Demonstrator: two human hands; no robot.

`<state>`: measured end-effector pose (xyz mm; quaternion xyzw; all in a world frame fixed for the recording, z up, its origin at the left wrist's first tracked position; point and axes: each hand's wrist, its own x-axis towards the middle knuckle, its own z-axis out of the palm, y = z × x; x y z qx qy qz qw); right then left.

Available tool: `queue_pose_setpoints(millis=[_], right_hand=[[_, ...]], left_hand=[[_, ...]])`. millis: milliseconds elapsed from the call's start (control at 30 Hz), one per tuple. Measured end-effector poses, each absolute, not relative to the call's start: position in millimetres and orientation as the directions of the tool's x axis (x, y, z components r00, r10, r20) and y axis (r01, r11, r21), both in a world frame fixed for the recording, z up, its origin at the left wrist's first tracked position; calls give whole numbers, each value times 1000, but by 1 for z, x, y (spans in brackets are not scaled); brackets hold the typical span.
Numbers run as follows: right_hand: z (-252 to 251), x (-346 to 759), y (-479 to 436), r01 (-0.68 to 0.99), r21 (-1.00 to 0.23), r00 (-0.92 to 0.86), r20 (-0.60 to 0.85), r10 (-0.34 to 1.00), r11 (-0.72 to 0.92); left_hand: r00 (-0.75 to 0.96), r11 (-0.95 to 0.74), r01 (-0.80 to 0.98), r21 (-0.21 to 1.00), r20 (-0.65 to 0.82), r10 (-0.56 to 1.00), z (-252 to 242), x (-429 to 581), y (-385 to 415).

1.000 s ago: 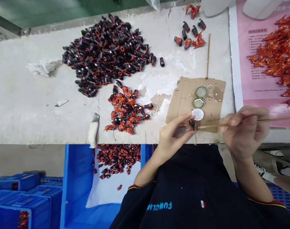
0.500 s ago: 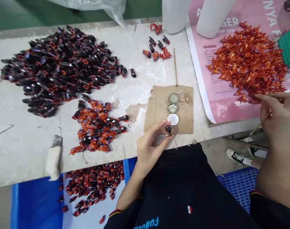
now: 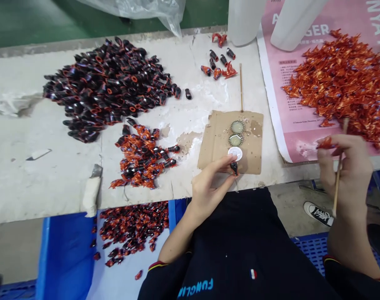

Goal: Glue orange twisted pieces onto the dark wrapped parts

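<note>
My left hand (image 3: 205, 191) is closed in a pinch on a small glossy black piece with a reddish rim (image 3: 234, 168), just above the front edge of the cardboard (image 3: 205, 154). Beside its fingertips, a white round disc (image 3: 235, 153) lies on the cardboard near two bottle caps (image 3: 236, 139) holding something pale. My right hand (image 3: 348, 166) is raised over the table's front edge at the right. Between its thumb and fingers is a small spiky orange piece (image 3: 326, 143), and a thin wooden stick (image 3: 337, 183) runs through the same hand.
A heap of orange pieces (image 3: 348, 79) covers the pink sheet (image 3: 277, 104). Black pieces (image 3: 115, 83) are heaped at left, with joined orange-and-black pieces (image 3: 142, 158) in front. White bottles (image 3: 244, 21) stand behind. A blue bin (image 3: 61, 254) sits below; a tool with a wrapped handle (image 3: 92, 191) lies near the edge.
My right hand has drawn back from the orange heap and now holds one orange piece. My left hand keeps its pinch on the black piece. The view has shifted left.
</note>
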<state>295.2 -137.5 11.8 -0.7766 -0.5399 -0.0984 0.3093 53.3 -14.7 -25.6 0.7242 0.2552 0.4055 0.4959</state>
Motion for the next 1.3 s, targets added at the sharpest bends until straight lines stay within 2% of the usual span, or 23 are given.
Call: queue_pose_setpoints(millis=[100,200,367,633,900,1100,1300], right_hand=[[21,246,-127,731,-677,394,314,864,-87],[25,219,-117,654,-757,220,209,953,15],[23,214,-109,661,-750,108,111,988,12],[20,219,-104,624,-780,17,88,996,58],[20,217,-102,653,-754,105,174,979,64],[24,211,-103,683,-725,118,234,965,93],[24,208,-102,698,-707,130,277,952,111]], left_hand=[[552,-456,-63,888,412,725,-25,58,-13],[569,-551,-68,832,486,663,-24,61,-11],[616,-651,-96,753,558,555,-19,60,-8],[637,-699,-138,702,603,480,-20,57,-4],[622,-675,-247,695,648,440,-11,60,-4],[519,-456,-287,842,537,665,-6,63,-15],[484,-344,-324,882,466,741,-9,66,-20]])
